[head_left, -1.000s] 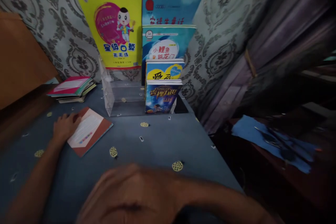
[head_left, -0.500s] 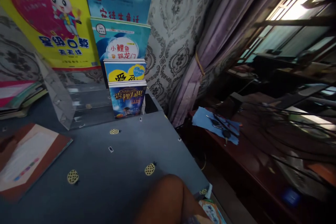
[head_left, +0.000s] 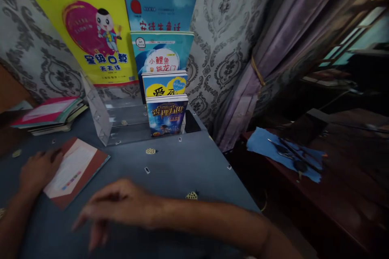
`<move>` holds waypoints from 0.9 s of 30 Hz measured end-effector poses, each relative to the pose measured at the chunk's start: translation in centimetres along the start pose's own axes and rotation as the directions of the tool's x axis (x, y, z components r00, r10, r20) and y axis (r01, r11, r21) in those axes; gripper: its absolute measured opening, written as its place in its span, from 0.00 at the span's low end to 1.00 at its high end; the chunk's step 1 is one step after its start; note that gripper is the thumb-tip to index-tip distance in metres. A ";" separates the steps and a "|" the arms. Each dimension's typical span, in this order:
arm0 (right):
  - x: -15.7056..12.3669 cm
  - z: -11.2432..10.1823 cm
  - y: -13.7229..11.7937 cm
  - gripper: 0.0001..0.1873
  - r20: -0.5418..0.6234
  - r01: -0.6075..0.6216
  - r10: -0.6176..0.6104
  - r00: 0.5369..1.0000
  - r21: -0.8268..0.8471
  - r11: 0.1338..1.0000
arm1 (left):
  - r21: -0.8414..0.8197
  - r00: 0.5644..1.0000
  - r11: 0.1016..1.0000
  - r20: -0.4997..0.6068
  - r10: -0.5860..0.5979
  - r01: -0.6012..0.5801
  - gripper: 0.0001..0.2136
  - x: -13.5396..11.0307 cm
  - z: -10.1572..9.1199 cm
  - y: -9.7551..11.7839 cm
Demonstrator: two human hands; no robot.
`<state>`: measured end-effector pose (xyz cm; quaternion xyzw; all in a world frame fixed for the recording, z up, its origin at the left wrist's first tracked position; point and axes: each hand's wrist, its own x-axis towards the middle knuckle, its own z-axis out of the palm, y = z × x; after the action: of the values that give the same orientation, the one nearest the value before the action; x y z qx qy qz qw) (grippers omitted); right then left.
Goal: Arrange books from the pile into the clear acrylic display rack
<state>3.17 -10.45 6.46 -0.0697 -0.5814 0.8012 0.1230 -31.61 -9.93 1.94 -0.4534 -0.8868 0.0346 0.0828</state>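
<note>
On the desk at the left lies a brown-bordered book (head_left: 72, 168) with a pale panel and a strip of coloured marks. My left hand (head_left: 41, 170) rests at its upper left edge, fingers lying over the cover. My right hand (head_left: 121, 204) hangs above the desk just right of the book, fingers apart and pointing down to the left, with nothing in it; it is blurred. Behind them stands a clear stepped book rack (head_left: 100, 119) holding a yellow workbook (head_left: 106, 0), two blue-green books, a yellow-and-blue book and a dark blue book (head_left: 166, 117) in front.
A stack of books (head_left: 50, 115) lies at the back left. A dark flat object (head_left: 192, 122) sits beside the rack. To the right, past the desk edge, a lower reddish-brown table (head_left: 291, 206) carries a blue cloth (head_left: 264, 145) with dark tools. A tied curtain (head_left: 258, 64) hangs behind.
My view has turned left, bringing my left hand and more of the book into sight. My right arm has swung from the front edge leftward across the desk towards the book.
</note>
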 end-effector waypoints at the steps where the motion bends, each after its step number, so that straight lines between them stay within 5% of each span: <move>1: -0.3 -1.1 0.2 0.22 -0.096 0.004 0.001 0.995 0.051 0.999 | -0.003 1.000 1.000 0.000 0.003 -0.003 0.40 -0.3 -0.4 0.3; 4: -1.8 -5.2 0.9 0.13 -0.412 0.024 -0.046 0.910 -0.059 0.998 | 0.004 1.000 1.000 -0.004 0.004 -0.004 0.37 -1.1 -1.1 1.1; 7: -3.8 -8.8 1.6 0.08 -0.536 0.021 -0.181 0.825 -0.291 0.956 | -0.003 1.000 1.000 0.007 0.009 -0.009 0.35 -2.0 -1.8 1.7; 11: -5.7 -11.1 3.1 0.10 -0.552 -0.017 -0.227 0.802 -0.401 0.916 | -0.006 0.998 1.000 0.066 0.022 -0.021 0.31 -3.5 -3.1 2.7; 19: -6.3 -11.7 4.4 0.16 -0.541 -0.001 -0.251 0.803 -0.422 0.907 | -0.005 0.990 0.999 0.136 0.034 -0.033 0.27 -4.5 -5.0 3.4; 27: -6.5 -12.1 4.4 0.17 -0.569 -0.002 -0.283 0.772 -0.448 0.894 | 0.017 0.984 1.000 0.179 0.009 -0.013 0.28 -4.0 -4.5 2.6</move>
<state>11.96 -2.48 -1.73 -0.3095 -0.6711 0.5754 0.3503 -26.46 -11.72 5.57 -0.4526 -0.8877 0.0838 0.0066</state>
